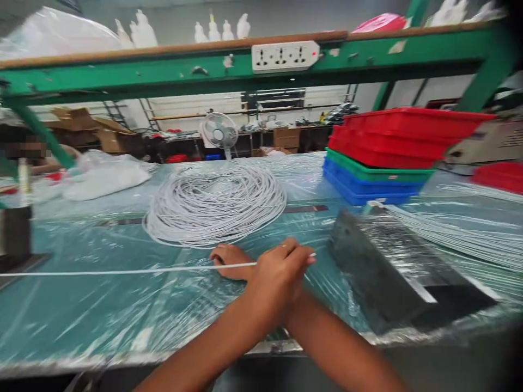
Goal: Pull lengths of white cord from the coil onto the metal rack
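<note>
My forearms cross over the film-covered table, the left one on top. My left hand (281, 267) is closed round a thin white cable (131, 271), whose short end sticks out past the fingers on the right. From there the cable runs nearly level to the left edge of the view. My right hand (232, 260) reaches under the left wrist and rests low at the left, fingers curled, with the cable passing across it. What its fingers hold, if anything, is hidden. Just beyond lies a large coil of white cable (216, 207).
A dark metal block (368, 272) stands at the right, beside a bundle of cut cables (461, 234). Behind it are stacked red, green and blue trays (379, 174). Another metal piece (15, 234) is at the left. A green shelf beam (163, 73) with a power strip (285, 56) spans above.
</note>
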Motion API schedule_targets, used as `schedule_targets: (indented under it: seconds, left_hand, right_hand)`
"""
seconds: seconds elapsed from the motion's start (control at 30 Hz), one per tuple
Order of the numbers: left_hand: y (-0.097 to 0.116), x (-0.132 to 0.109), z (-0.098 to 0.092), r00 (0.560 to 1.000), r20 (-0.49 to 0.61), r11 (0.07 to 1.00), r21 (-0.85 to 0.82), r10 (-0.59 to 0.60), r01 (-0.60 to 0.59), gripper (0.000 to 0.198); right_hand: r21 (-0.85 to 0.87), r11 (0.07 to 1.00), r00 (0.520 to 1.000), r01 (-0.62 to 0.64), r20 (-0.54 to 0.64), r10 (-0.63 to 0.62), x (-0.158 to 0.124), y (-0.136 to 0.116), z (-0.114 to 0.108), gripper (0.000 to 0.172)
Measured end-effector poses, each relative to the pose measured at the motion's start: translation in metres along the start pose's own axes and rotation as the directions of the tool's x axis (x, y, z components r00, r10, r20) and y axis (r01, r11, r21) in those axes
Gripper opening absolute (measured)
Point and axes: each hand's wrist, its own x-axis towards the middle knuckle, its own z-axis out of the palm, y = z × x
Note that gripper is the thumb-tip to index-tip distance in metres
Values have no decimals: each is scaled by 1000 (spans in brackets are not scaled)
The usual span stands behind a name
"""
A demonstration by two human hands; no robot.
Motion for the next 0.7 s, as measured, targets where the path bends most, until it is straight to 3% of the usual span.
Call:
schedule_targets:
  seconds: [0.1, 0.23, 0.3, 0.7]
  left_hand:
    - [18, 49, 38, 994, 98, 998, -54, 43, -38, 17]
    - [27, 83, 60, 961, 277, 999, -30, 22, -15, 12]
    - [29, 89, 63, 949, 315, 1000, -21, 25, -20, 12]
    - [33, 93, 66, 956, 292, 1000, -19, 27, -23, 11]
  right_hand:
    - [-67, 997, 999, 39, 17, -38, 2, 4, 0, 17]
    - [-108, 992, 997, 72, 29, -69, 5, 10, 2, 18]
    - [-120, 990, 997, 70, 29, -67, 6, 12, 4, 18]
    - [-240, 970, 999, 37, 42, -27, 9, 18, 13, 20]
